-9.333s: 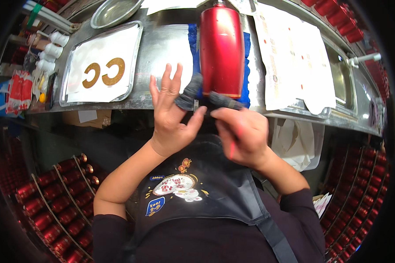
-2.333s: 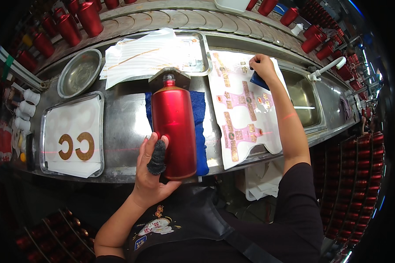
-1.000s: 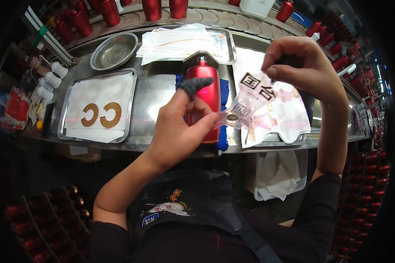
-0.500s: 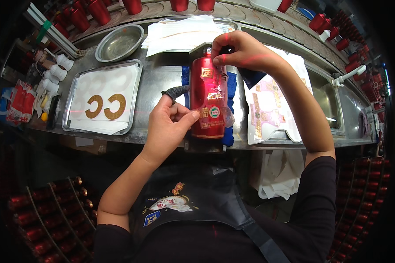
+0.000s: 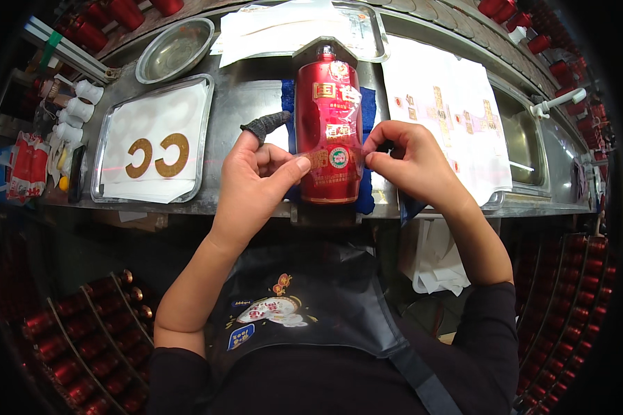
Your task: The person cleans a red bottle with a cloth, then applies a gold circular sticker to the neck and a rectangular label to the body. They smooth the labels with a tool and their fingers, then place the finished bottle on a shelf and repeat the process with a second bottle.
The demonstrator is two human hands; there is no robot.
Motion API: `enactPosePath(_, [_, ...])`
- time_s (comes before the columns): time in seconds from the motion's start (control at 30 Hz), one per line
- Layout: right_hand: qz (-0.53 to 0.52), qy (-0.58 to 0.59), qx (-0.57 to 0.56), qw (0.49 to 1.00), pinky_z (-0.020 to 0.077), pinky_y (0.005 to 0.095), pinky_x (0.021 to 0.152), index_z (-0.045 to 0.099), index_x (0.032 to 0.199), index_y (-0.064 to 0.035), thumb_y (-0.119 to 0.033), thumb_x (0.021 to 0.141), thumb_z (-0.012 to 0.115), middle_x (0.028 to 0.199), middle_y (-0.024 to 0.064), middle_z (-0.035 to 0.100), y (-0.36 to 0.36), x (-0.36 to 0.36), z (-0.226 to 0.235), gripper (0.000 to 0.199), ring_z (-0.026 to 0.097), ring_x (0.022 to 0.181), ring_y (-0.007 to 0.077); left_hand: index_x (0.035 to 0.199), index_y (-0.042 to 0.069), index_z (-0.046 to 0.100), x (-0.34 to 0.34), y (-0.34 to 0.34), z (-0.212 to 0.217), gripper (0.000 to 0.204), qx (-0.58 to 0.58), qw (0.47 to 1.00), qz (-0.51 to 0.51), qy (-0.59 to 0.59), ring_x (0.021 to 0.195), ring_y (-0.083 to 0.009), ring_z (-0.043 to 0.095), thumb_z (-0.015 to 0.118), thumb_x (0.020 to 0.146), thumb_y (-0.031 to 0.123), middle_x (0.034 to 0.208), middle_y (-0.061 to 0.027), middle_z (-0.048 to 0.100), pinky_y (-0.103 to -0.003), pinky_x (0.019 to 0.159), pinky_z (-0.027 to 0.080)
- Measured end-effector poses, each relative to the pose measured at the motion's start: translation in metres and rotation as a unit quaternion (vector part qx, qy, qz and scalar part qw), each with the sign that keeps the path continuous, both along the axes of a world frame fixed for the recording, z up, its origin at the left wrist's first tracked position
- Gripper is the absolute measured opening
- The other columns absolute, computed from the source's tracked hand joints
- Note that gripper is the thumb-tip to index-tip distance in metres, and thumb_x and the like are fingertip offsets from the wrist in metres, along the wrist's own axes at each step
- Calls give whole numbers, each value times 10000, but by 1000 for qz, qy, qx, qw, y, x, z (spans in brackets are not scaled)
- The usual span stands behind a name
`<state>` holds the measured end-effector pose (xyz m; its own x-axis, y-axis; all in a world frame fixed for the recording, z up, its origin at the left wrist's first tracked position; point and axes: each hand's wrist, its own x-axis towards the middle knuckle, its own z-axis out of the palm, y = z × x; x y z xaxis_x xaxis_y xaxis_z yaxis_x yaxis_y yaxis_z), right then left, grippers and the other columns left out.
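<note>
A red bottle with gold markings lies on its back in the middle, its neck pointing away from me. Across its lower part sits a clear decal film with a round green-and-white emblem. My left hand is closed at the film's left edge, thumb on it; a dark knit sleeve covers its index finger. At the right edge, my right hand pinches with thumb and forefinger. Below this hand shows a dark blue flat piece, partly hidden; its other end is out of sight.
Blue cloth lies beneath the bottle. A tray with gold C-shaped pieces stands left, below a metal bowl. White decal sheets lie right, beside a sink. Racks of red bottles flank me.
My right hand has come down from the bottle's neck to the decal's right edge, and the dark blue piece moved down with it. My left hand stays at the left edge. The view has shifted.
</note>
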<state>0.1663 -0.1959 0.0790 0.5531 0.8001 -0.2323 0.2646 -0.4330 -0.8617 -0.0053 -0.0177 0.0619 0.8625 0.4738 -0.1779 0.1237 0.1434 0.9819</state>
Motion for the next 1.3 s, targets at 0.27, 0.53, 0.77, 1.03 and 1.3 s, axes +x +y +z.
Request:
enactPosePath(0.27, [-23, 189, 12, 982, 326, 172, 437, 660, 879, -30, -113, 876, 636, 717, -26, 619, -6, 2, 6, 87, 449, 496, 2, 1378, -24, 491, -4, 1, 8, 563, -49, 999, 0, -20, 716, -88, 594, 722, 874, 73, 802, -28, 655, -224, 683, 473])
enactPosePath(0.53, [-20, 178, -1, 984, 344, 176, 458, 659, 881, -23, -133, 870, 633, 704, -27, 605, -5, 3, -14, 114, 459, 503, 13, 1360, -28, 487, -5, 6, -5, 530, -40, 999, -12, -4, 713, -71, 607, 724, 895, 61, 812, -49, 685, -216, 645, 485])
enactPosePath(0.77, [-3, 259, 15, 966, 302, 196, 402, 647, 861, -40, -125, 867, 625, 566, -40, 513, -9, 9, -3, 88, 403, 414, 29, 1365, -32, 481, -7, 6, -5, 519, -61, 998, 6, -23, 744, -77, 625, 705, 902, 38, 810, -49, 681, -222, 643, 489])
enactPosePath(1.03, [-20, 132, -1, 991, 374, 185, 488, 647, 896, -20, -93, 880, 602, 731, -13, 602, -9, 12, -41, 88, 501, 558, 37, 1380, -17, 479, -6, 10, -17, 523, 12, 1000, -11, 16, 737, -87, 623, 693, 906, 42, 831, -38, 687, -229, 650, 488])
enactPosePath(1.3, [39, -280, 141, 949, 360, 231, 582, 522, 1474, -115, -342, 901, 736, 920, 44, 462, -10, -15, -27, 652, 385, 659, 72, 1470, 55, 462, 4, 10, -22, 596, 454, 877, -28, -155, 1399, -297, 381, 670, 964, 290, 1486, -143, 480, -458, 1156, 276])
